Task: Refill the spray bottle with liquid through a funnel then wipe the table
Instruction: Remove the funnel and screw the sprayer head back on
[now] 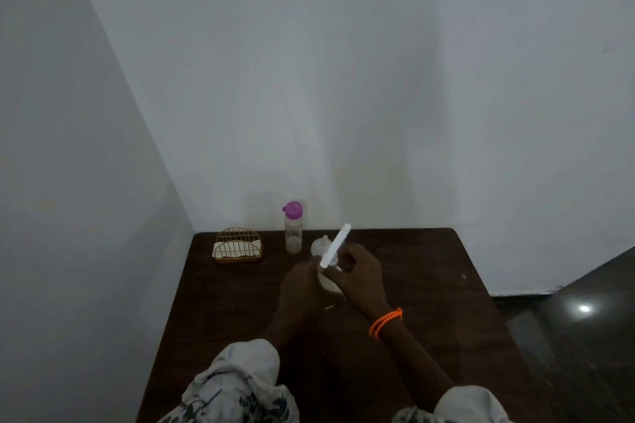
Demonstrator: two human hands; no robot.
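- Left hand [302, 288] wraps the white plastic spray bottle [330, 285]; keep it upright.
- Right hand [360, 280] pinches the white dip tube [335, 246]; lift it straight, clear of the purple-capped clear bottle [293, 228] behind.

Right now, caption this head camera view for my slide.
Both hands, left hand and right hand, grip a white spray bottle on a dark table.

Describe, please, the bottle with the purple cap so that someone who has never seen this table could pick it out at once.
Start at the dark wooden table pushed into the corner of the white walls and look along its far edge. Right of the gold wire holder stands the bottle with the purple cap, upright, slim and translucent. It is the tallest thing standing on the table and the only one with purple on it.
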